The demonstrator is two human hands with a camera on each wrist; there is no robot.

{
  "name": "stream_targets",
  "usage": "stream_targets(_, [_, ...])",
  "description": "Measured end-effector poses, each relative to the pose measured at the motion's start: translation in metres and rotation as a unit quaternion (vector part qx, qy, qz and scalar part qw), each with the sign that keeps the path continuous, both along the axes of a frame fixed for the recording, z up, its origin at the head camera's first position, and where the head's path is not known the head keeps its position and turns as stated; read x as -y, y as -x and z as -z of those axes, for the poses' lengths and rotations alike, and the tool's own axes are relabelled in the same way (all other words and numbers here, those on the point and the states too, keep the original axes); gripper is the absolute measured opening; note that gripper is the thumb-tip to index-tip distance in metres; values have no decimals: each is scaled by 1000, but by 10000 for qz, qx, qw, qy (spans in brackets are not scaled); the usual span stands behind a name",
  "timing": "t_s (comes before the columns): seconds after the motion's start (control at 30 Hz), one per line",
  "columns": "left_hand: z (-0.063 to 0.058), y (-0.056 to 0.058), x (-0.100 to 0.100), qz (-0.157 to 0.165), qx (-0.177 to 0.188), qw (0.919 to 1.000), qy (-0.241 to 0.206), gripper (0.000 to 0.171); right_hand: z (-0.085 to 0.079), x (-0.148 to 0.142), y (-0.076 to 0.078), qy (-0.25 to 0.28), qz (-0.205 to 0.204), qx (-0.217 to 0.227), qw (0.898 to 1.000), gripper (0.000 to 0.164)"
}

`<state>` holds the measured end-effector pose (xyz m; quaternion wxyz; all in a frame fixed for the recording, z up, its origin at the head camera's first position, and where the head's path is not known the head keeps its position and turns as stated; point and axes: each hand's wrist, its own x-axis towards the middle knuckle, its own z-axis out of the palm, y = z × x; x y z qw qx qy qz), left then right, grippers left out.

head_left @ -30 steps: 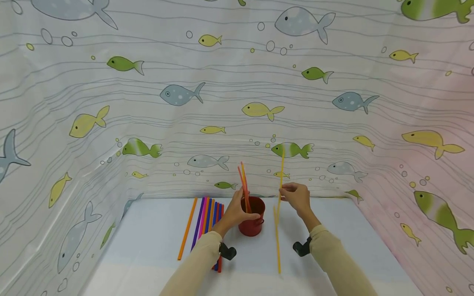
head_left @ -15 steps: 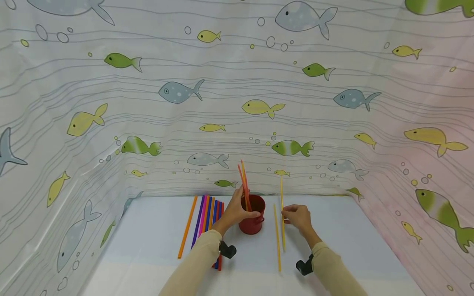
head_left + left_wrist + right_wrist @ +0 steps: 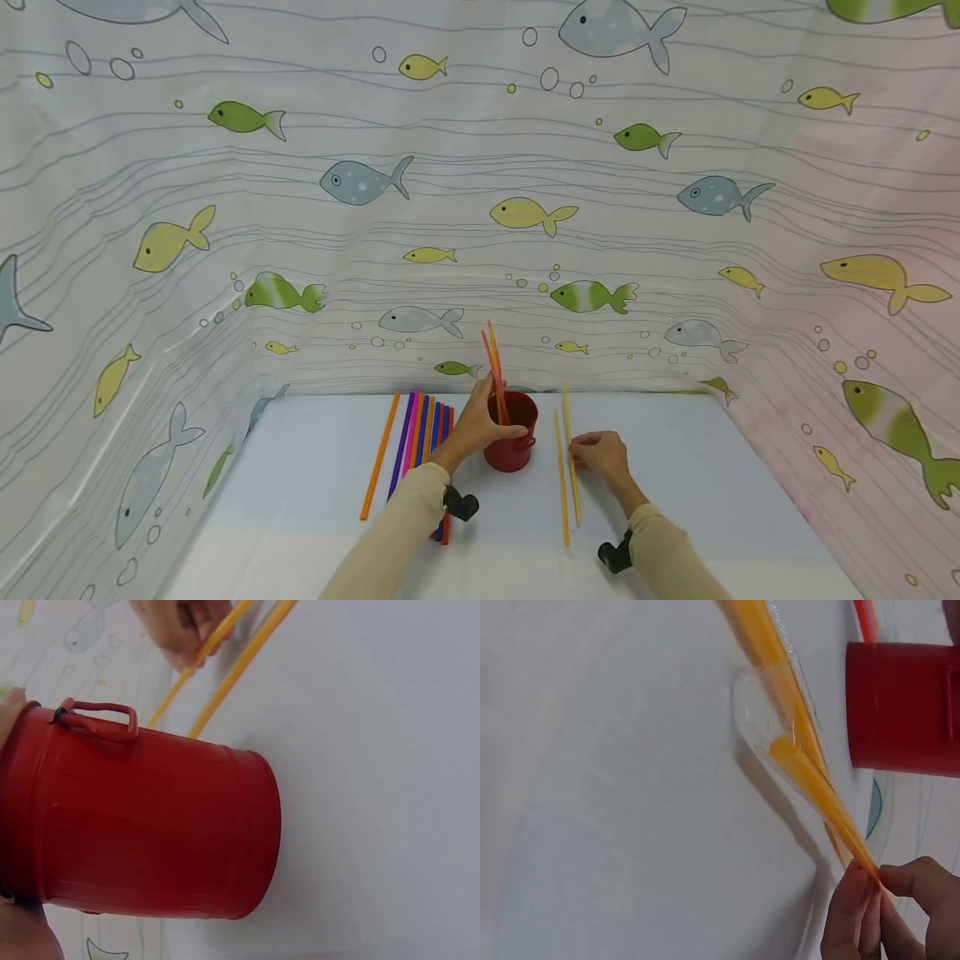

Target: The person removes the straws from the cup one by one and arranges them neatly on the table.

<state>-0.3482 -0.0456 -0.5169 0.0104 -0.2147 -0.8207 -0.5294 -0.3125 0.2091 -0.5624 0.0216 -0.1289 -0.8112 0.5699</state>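
My left hand (image 3: 476,427) is around the rim of a small red metal bucket (image 3: 512,454), its thumb on the near side. Several thin orange and reddish straws (image 3: 495,367) lean out of the bucket's mouth. To the right, my right hand (image 3: 602,454) pinches a yellow-orange drinking straw (image 3: 821,791) between thumb and fingers. Clear wrapping film shows around that straw's end in the right wrist view. A second yellow straw (image 3: 562,492) lies on the table just left of it. The left wrist view shows the bucket's wire handle (image 3: 101,724) on its side.
Left of the bucket, several orange, purple, pink, blue and red sticks (image 3: 420,429) lie side by side on the white table (image 3: 285,492), partly under my left forearm. One orange stick (image 3: 380,457) lies apart. A fish-printed curtain (image 3: 480,167) surrounds the table's back and sides.
My right hand has come down and nearer with its yellow straw, which now lies low beside the other yellow straw. My left hand stays on the bucket.
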Motion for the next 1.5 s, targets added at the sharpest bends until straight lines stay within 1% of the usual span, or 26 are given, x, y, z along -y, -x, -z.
stream_targets(0.13, [1, -1, 1, -21, 0, 10000, -13, 113, 4, 3, -5, -147, 14, 110, 9998, 11])
stream_targets(0.4, [0, 0, 0, -57, 38, 10000, 17, 112, 5, 3, -9, -80, -93, 227, 9997, 12])
stream_targets(0.67, [-1, 0, -1, -26, 100, 9999, -72, 110, 5, 2, -9, -108, -284, 182, 9994, 11])
stream_targets(0.83, [0, 0, -1, -12, 38, 10000, 3, 115, 6, 2, -9, -235, -321, 196, 9990, 11])
stream_targets(0.97, [0, 0, 0, -64, 35, 9999, 103, 119, 6, 2, -10, -235, -324, 184, 9990, 11])
stream_targets(1.1, [0, 0, 0, -71, 73, 9999, 84, 117, 5, 3, -10, -247, -280, 138, 9992, 11])
stream_targets(1.17, [0, 0, 0, -73, 80, 9999, 59, 117, 4, 2, -9, -385, -267, 105, 9988, 11])
stream_targets(1.23, [0, 0, 0, -81, 64, 9999, 57, 117, 0, 1, -7, -601, -294, 20, 9978, 11])
stream_targets(1.33, [1, 0, 1, -95, 58, 9999, 58, 117, -12, 0, 1, -890, -265, -188, 9955, 12])
stream_targets(1.4, [2, 1, 1, -90, 43, 9999, 59, 118, -25, 0, 8, -1031, -262, -376, 9936, 14])
stream_targets(1.5, [3, 2, 0, -82, 14, 10000, 44, 118, -50, 4, 19, -1153, -290, -731, 9902, 17])
